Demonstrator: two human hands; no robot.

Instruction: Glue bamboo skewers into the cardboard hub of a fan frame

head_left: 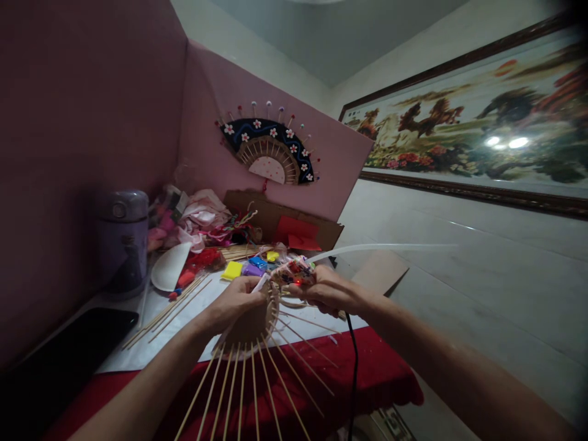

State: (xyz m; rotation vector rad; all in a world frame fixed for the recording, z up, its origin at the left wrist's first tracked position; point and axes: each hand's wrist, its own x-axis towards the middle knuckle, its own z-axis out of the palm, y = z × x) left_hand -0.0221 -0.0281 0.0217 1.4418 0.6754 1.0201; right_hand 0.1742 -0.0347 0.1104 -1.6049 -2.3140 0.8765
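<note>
My left hand (236,301) grips the upper left edge of a half-round cardboard piece (250,321), with thin wooden sticks (255,386) fanning out from it toward me. Wrapped round a patterned glue gun (294,271) is my right hand (326,288). A small red light glows on the gun, a long clear glue stick (386,247) sticks out of its back, and a black cord (353,367) hangs below. The gun's nozzle is close to my left fingertips at the cardboard's edge; the exact contact is too small to tell.
A purple bottle (123,245) and black phone (78,349) lie left. Loose sticks (168,309), a white half plate (171,267) and clay packs (232,271) lie beyond my hands. A decorated fan (271,147) hangs on the pink board (331,159) behind.
</note>
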